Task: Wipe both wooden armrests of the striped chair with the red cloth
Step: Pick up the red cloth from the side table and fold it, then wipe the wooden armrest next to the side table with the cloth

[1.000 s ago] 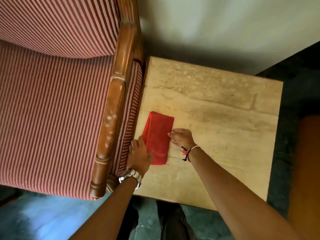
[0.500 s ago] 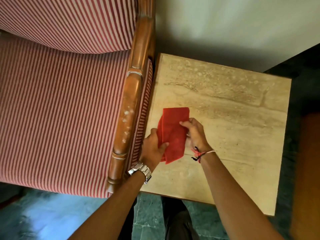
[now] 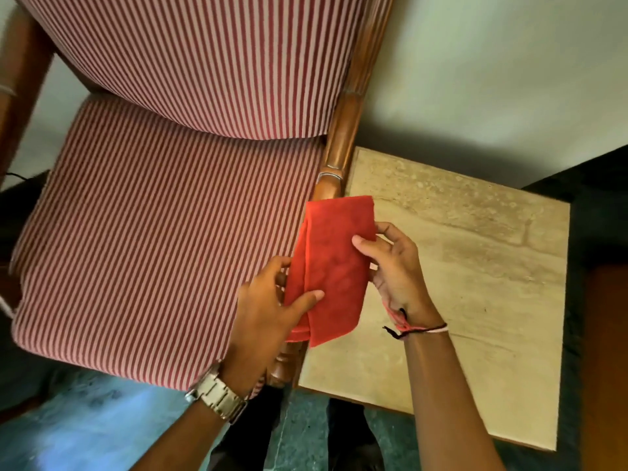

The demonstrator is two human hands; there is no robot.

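The folded red cloth (image 3: 331, 266) is held up between both hands, over the chair's right wooden armrest (image 3: 341, 141) and hiding its front half. My left hand (image 3: 268, 311) pinches the cloth's lower left edge, thumb on top. My right hand (image 3: 396, 266) grips its right edge, thumb on the upper face. The striped chair (image 3: 163, 239) fills the left of the view. Its left armrest (image 3: 17, 83) shows only as a blurred brown piece at the far left edge.
A beige stone-topped side table (image 3: 475, 266) stands right against the chair's right side. A pale wall runs behind it. The floor below is dark green tile (image 3: 85, 430). My legs and shoes show at the bottom centre.
The cloth has been lifted off the side table and carried left, and now hangs over the right armrest in both hands. The view has shifted left, showing more of the chair.
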